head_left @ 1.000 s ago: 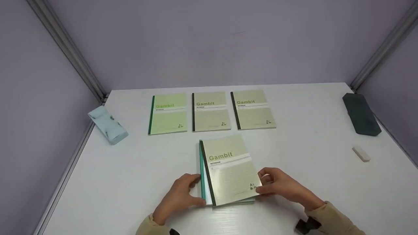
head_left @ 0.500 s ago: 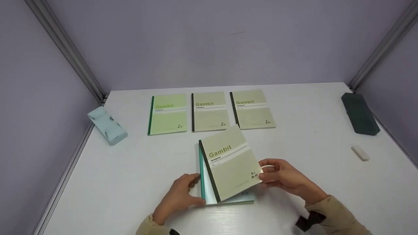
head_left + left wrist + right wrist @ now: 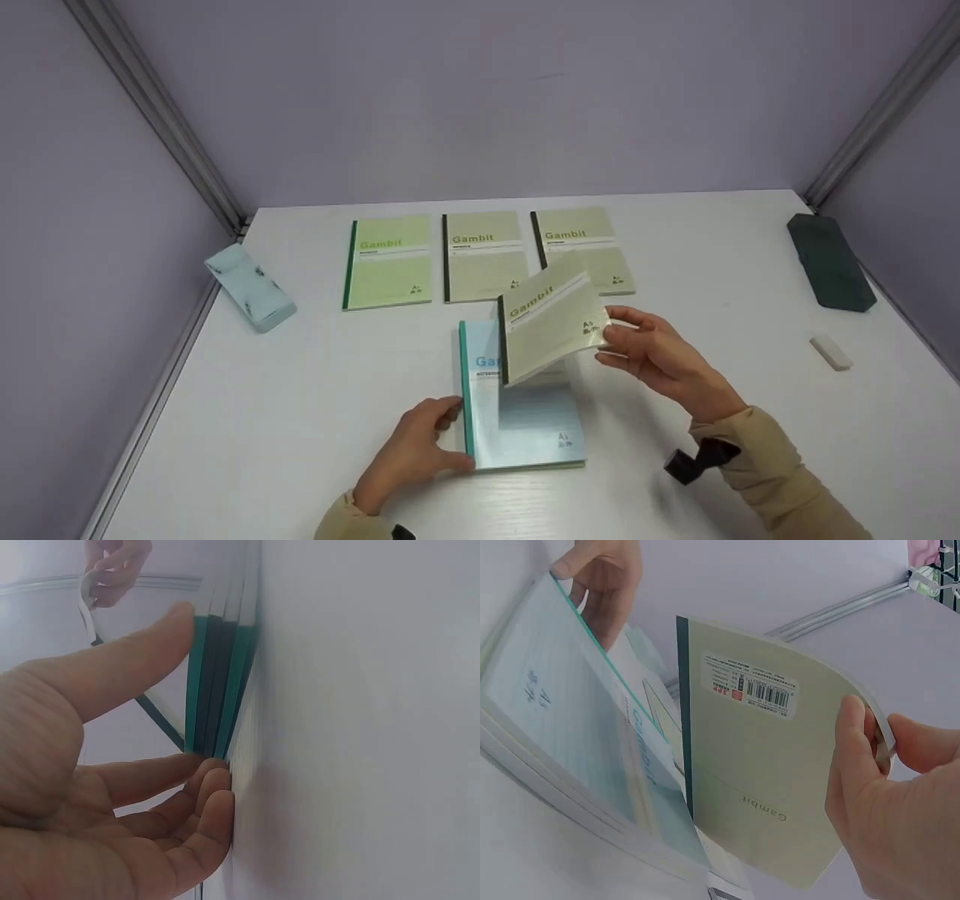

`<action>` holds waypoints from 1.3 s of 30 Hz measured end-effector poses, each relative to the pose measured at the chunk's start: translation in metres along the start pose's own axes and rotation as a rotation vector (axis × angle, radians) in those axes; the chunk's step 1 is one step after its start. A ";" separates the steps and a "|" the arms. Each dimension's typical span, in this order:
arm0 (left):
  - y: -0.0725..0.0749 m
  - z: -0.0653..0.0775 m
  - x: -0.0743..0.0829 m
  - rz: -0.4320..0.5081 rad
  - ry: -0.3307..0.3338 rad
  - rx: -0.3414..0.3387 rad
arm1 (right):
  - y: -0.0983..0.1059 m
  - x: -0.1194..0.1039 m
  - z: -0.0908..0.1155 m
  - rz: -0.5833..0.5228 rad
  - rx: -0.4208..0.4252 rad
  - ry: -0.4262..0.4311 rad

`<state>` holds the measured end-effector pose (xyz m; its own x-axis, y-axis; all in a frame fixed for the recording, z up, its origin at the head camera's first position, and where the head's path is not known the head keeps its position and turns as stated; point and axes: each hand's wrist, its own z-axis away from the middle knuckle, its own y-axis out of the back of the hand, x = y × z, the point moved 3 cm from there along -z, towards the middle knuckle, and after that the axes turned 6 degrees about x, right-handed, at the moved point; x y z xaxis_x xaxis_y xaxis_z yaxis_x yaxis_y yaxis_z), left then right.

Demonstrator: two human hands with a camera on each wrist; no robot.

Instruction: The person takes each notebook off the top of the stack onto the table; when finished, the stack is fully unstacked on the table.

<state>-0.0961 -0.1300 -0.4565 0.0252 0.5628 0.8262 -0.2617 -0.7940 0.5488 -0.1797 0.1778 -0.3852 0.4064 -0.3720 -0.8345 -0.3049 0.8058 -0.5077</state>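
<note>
Lifted above the stack, a khaki notebook [image 3: 555, 322] with a dark spine bends slightly in my right hand [image 3: 664, 360]. Its lower right corner is pinched between thumb and fingers. The right wrist view shows its back cover with a barcode label [image 3: 750, 684]. Below it lies a light blue notebook [image 3: 525, 435] with a teal spine, on top of a stack. My left hand [image 3: 412, 442] rests at the left side of this stack, thumb by the near corner and fingers against the spines [image 3: 217, 682]. Several spines, teal and dark, show in the left wrist view.
Along the back lie a green notebook [image 3: 390, 262] and two khaki notebooks, one at the middle [image 3: 486, 262] and one farther right, partly covered by the lifted one. A pale blue case [image 3: 251, 289] lies left. A dark green case [image 3: 831, 262] and a white eraser [image 3: 830, 352] lie right.
The khaki notebook has come off the stack, raised and moved away and to the right by my right hand, uncovering the light blue one. My left hand has stayed in place.
</note>
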 end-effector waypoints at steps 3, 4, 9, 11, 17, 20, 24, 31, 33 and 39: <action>0.000 0.000 0.000 0.000 -0.009 0.001 | 0.005 -0.012 -0.003 -0.022 0.047 0.029; 0.000 0.000 0.000 0.000 -0.009 0.001 | 0.007 -0.015 -0.003 -0.023 0.059 0.037; 0.001 -0.001 -0.001 -0.008 -0.002 0.002 | 0.013 -0.030 -0.006 -0.023 0.077 0.089; 0.001 -0.001 -0.001 -0.010 -0.002 0.003 | 0.016 -0.036 -0.007 -0.051 0.068 0.115; 0.000 0.000 -0.001 -0.010 0.004 0.004 | 0.028 -0.058 -0.008 -0.190 0.012 0.178; 0.001 0.000 0.000 0.002 0.016 -0.001 | 0.036 -0.069 -0.009 -0.233 0.001 0.211; 0.002 0.002 0.001 0.010 0.034 -0.006 | 0.051 -0.084 -0.008 -0.260 0.006 0.254; 0.001 0.002 0.000 0.005 0.048 -0.016 | 0.087 -0.101 -0.006 -0.320 0.059 0.284; 0.001 0.001 -0.001 0.003 0.045 -0.014 | 0.100 -0.103 -0.006 -0.367 0.073 0.280; 0.001 0.000 -0.001 -0.004 0.038 -0.011 | 0.140 -0.104 -0.005 -0.488 0.106 0.268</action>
<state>-0.0962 -0.1311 -0.4572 -0.0098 0.5747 0.8183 -0.2724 -0.7890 0.5508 -0.2686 0.3273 -0.3707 0.2417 -0.8060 -0.5403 -0.0425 0.5475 -0.8357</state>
